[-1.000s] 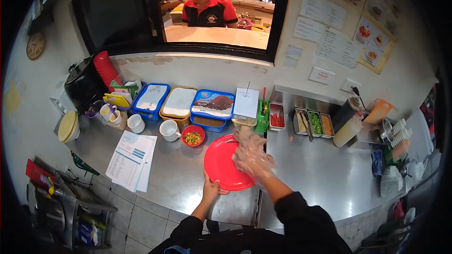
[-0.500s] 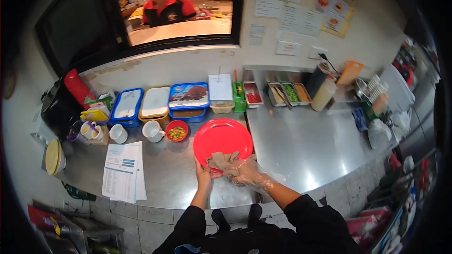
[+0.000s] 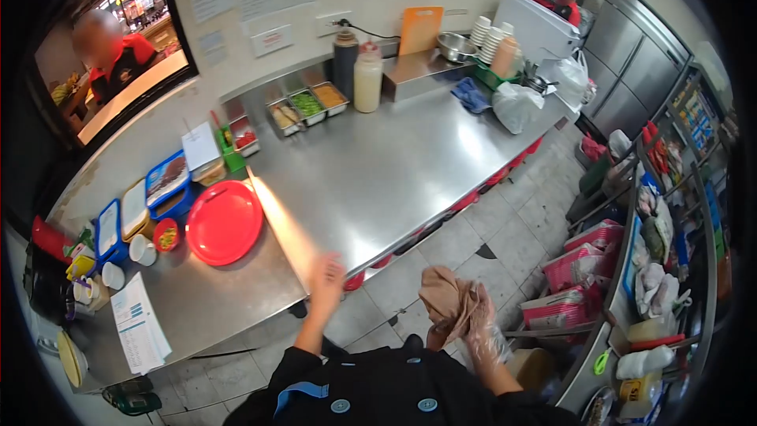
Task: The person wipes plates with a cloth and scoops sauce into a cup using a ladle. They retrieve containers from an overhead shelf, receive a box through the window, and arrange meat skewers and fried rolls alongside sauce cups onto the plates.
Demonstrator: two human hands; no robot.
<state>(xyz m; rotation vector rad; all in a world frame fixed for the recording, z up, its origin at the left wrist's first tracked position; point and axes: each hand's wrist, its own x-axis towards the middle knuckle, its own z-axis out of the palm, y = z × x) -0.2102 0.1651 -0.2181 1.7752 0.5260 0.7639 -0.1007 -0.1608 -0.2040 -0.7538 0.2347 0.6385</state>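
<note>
Right grip: gloved in clear plastic, grasping a bunched brown cloth; raised in front of the near edge of the desk, above the floor tiles.
Left grip: bare, blurred, at the desk's near edge by the seam; cannot tell whether released or clenched.
Red plate: lying flat on the desk's left part, just beside the seam, well apart from the cloth.
Small red bowl: standing left of the plate, filled with yellow and green bits.
Blue tub: set toward the far edge; lid pictured and lettered, too small to read.
Printed sheets: lying near the left end; blue blocks visible, lines illegible.
Wall sign: white with red print, unreadable.
</note>
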